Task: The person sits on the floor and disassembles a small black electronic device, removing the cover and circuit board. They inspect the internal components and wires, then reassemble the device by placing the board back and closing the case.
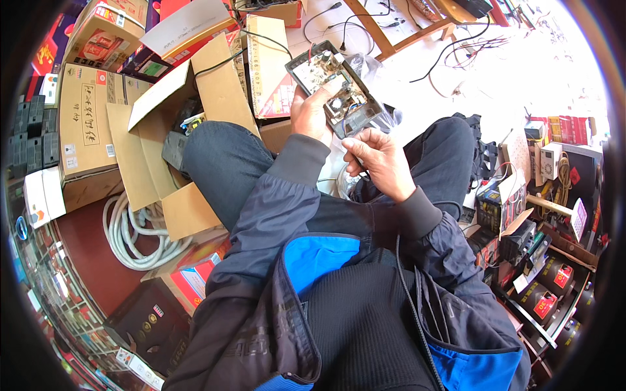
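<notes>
Above my lap, my left hand (312, 118) grips the left side of an opened electronic device (355, 116). Its dark plastic casing is tilted and lies open, with a pale circuit board, small components and a few thin wires showing inside. At the casing's lower corner is my right hand (383, 163), with thumb and forefinger pinched together and the other fingers curled. What that pinch holds, if anything, is too small or hidden to make out. Clear plastic wrapping (349, 181) lies below and behind the device, between my knees.
An open cardboard box (147, 163) with dark devices inside stands by my left knee, beside a coil of grey hose (127, 238). Closed cartons (91, 120) are stacked farther left. Loose black cables and a wooden frame (385, 47) lie ahead. Shelves of goods (548, 287) line the right.
</notes>
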`<state>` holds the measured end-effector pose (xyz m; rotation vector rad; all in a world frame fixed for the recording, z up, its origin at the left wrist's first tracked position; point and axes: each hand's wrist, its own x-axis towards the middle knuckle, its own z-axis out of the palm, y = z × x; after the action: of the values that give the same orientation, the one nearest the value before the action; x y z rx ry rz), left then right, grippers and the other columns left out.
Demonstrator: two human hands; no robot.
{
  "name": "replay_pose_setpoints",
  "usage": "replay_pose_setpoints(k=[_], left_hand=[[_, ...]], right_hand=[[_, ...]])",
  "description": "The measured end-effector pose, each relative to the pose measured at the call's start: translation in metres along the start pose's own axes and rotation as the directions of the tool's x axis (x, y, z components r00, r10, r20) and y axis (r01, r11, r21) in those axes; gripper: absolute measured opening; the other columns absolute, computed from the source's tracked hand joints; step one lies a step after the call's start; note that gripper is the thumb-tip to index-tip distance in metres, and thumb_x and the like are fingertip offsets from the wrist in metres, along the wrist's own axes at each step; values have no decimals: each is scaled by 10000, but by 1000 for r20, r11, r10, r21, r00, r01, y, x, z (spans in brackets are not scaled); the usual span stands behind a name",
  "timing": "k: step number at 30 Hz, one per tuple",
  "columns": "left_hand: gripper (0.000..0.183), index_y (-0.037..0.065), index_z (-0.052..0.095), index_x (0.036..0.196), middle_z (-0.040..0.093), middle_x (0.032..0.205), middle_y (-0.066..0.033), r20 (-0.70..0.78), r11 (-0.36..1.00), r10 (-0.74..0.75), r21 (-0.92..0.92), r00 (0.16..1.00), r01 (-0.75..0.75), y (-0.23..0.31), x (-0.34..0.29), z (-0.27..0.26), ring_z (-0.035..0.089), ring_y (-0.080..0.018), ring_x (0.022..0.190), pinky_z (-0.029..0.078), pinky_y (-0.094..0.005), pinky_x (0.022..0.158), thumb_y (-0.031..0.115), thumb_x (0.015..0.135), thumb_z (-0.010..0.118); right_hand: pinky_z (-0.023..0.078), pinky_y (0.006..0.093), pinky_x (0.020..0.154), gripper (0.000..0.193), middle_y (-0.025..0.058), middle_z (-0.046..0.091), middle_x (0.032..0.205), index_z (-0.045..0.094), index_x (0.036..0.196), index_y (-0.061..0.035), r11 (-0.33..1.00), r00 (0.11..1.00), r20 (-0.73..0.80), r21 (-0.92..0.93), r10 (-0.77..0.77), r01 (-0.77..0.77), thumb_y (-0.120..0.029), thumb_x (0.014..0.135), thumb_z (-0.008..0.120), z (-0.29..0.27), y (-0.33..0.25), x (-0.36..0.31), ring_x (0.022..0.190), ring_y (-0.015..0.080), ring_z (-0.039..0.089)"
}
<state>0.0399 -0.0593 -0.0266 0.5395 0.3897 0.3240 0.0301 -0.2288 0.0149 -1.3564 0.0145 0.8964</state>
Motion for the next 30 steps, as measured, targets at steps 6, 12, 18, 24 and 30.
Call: replay_pose_setpoints(k=[6,12,18,24,30], left_hand=[[504,59,552,1412,695,1242,-93,-39,999,10,-38,999,-11,-1,0,-1,711,-235,1073,620,-405,916,-27,939,703],[477,45,577,1385,706,1218,-102,-54,999,-10,-36,999,8,0,1,1,716,-236,1056,622,-398,911,-45,933,700],[442,47,598,1351,719,1182,-97,-57,999,-17,-43,998,14,0,1,2,728,-236,1018,630,-396,884,-47,931,701],[430,44,600,1336,719,1176,-98,-48,999,2,-43,999,-4,-2,3,-1,730,-237,1014,634,-400,883,-39,928,708],[420,35,597,1336,717,1180,-108,-54,999,16,-43,998,-19,-2,3,-2,735,-241,1016,640,-406,879,-26,934,704]], right_hand=[[533,247,574,182,40,677,798,654,983,-10,1000,1000,-3,-13,-20,20,-171,1014,733,-1,14,6,632,93,643],[528,260,618,159,44,672,833,640,1034,-13,999,1000,5,-40,5,-5,-159,1030,705,-1,10,6,668,115,647],[537,270,662,118,49,672,855,640,1035,-13,997,999,7,-67,38,-38,-126,1041,672,-2,2,5,710,127,655],[542,275,681,89,49,681,875,653,1042,-4,996,999,28,-84,20,-17,-91,1027,667,-5,1,3,725,133,661],[549,281,727,97,59,691,901,663,1083,11,997,996,87,-82,12,-5,-37,999,659,-12,-4,-2,756,140,678]])
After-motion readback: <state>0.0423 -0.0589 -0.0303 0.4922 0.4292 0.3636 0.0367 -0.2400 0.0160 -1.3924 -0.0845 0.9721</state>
